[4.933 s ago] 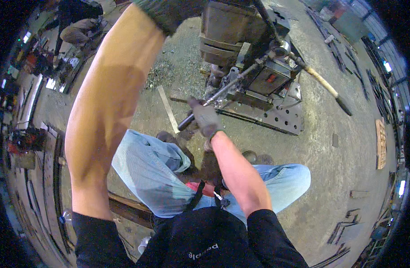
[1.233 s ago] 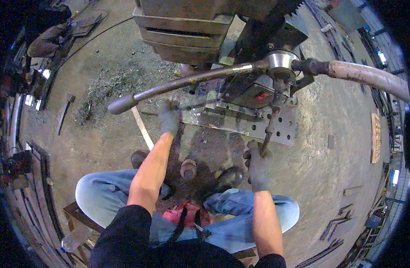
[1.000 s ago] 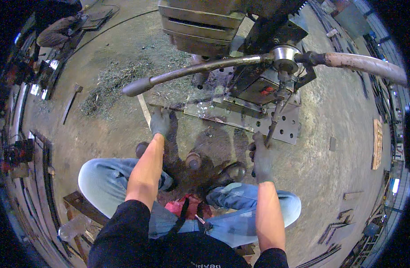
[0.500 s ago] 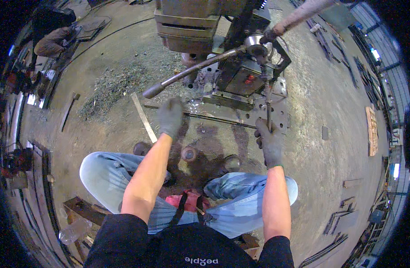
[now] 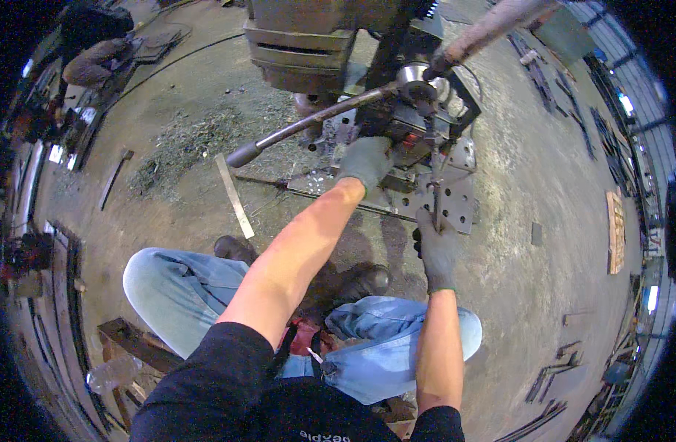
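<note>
A magnetic drill (image 5: 301,55) stands on a steel plate (image 5: 456,210) with several drilled holes. Three spokes of its feed handle (image 5: 319,118) fan out from a round hub (image 5: 417,79). Gripping the lower end of the spoke that points toward me is my right hand (image 5: 439,254), in a grey glove, its fingers curled round. My left hand (image 5: 366,158), gloved too, reaches in to the drill's base beside the red switch (image 5: 409,138). Its fingers are hidden by the back of the glove, so whether they hold anything does not show. Pale shavings lie on the plate left of it.
Metal chips (image 5: 183,151) are heaped on the floor at left, by a flat pale strip (image 5: 235,195) and a hammer-like tool (image 5: 115,179). Another person (image 5: 95,62) is at far left. A clear plastic bottle (image 5: 113,374) lies near my left knee. Steel pieces (image 5: 551,376) lie at right.
My left hand has moved right and forward, from above the plate's left end to the drill's base. The right hand stays on the handle spoke. The view has shifted slightly.
</note>
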`<state>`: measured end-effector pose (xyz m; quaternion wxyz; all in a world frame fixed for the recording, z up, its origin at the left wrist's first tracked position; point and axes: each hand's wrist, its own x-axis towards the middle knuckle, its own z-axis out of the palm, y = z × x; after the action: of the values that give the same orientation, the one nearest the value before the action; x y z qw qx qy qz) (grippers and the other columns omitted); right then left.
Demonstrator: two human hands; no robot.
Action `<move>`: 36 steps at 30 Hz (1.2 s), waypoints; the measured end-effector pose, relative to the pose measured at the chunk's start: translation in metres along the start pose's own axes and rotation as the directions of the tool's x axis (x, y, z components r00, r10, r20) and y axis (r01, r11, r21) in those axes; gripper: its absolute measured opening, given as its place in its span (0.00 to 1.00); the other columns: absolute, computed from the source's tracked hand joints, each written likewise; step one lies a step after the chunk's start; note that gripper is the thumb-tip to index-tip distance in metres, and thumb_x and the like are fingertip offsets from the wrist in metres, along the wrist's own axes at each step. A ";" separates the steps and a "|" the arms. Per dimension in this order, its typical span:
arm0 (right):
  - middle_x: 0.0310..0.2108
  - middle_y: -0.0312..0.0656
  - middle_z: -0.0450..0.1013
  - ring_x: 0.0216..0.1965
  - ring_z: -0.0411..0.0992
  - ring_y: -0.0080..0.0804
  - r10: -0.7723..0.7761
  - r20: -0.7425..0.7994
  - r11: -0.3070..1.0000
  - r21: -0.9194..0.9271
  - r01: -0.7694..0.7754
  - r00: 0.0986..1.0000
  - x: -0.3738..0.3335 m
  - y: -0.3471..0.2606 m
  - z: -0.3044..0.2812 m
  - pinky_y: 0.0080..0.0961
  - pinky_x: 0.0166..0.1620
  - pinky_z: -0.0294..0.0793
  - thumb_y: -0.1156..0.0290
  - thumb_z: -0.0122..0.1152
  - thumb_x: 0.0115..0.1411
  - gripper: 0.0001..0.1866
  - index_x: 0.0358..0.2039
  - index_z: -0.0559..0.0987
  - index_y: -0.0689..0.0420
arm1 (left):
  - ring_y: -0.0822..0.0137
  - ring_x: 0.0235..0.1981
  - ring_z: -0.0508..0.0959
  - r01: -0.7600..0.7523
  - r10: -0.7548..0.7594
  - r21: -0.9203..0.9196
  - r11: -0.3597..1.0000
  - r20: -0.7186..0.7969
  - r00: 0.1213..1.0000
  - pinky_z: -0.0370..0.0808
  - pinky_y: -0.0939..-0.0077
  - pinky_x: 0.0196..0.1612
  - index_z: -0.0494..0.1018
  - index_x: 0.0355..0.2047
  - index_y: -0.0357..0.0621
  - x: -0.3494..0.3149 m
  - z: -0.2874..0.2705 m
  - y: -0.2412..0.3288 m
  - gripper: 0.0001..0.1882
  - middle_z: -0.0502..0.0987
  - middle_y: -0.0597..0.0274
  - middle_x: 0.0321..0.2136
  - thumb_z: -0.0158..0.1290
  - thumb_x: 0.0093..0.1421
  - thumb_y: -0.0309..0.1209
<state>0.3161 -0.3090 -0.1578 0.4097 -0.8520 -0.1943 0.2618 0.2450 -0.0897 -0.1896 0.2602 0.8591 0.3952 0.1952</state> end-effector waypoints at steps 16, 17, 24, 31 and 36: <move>0.18 0.33 0.69 0.19 0.67 0.20 -0.018 0.058 1.000 -0.020 0.019 0.998 -0.007 -0.014 -0.002 0.24 0.22 0.66 0.51 0.62 0.61 0.20 0.31 0.76 0.56 | 0.39 0.40 0.78 0.117 -0.128 -0.223 0.968 -0.039 0.991 0.74 0.48 0.45 0.80 0.36 0.40 -0.006 -0.001 0.008 0.21 0.80 0.41 0.36 0.48 0.60 0.45; 0.19 0.37 0.71 0.20 0.69 0.24 -0.079 -0.014 0.988 -0.136 0.076 0.997 0.000 0.000 -0.007 0.27 0.24 0.68 0.50 0.62 0.61 0.21 0.33 0.77 0.58 | 0.38 0.41 0.78 0.088 -0.094 -0.241 0.967 -0.013 0.995 0.74 0.47 0.46 0.79 0.38 0.38 -0.009 -0.009 0.017 0.21 0.80 0.40 0.37 0.48 0.60 0.44; 0.35 0.59 0.78 0.36 0.78 0.54 -0.402 -0.177 0.647 -0.749 0.142 0.898 -0.019 -0.055 -0.124 0.41 0.40 0.74 0.44 0.57 0.62 0.34 0.49 0.76 0.66 | 0.63 0.27 0.80 0.021 -0.326 -0.807 0.590 -0.213 0.921 0.77 0.66 0.35 0.79 0.36 0.39 -0.087 -0.085 -0.021 0.19 0.81 0.57 0.25 0.45 0.64 0.41; 0.36 0.49 0.78 0.35 0.78 0.47 -0.626 0.090 0.143 -0.963 0.228 0.774 -0.103 -0.156 -0.211 0.42 0.37 0.74 0.57 0.57 0.63 0.19 0.51 0.74 0.52 | 0.57 0.45 0.77 -0.553 -0.235 -0.821 -0.146 -0.514 0.825 0.71 0.57 0.49 0.77 0.44 0.47 -0.095 -0.265 -0.025 0.27 0.79 0.60 0.42 0.42 0.68 0.56; 0.34 0.49 0.78 0.34 0.78 0.50 -0.592 0.090 -0.022 -0.995 0.095 0.801 -0.105 -0.168 -0.223 0.44 0.37 0.76 0.61 0.54 0.64 0.11 0.43 0.77 0.51 | 0.65 0.33 0.78 -0.434 -0.271 -0.801 0.412 -0.563 0.781 0.75 0.72 0.33 0.76 0.39 0.47 -0.085 -0.303 -0.023 0.19 0.78 0.61 0.35 0.50 0.66 0.50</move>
<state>0.3483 -0.4006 0.1239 -0.1901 -0.8472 -0.4466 -0.2160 0.0157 -0.0545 0.0241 0.5258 0.4815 0.2403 0.6588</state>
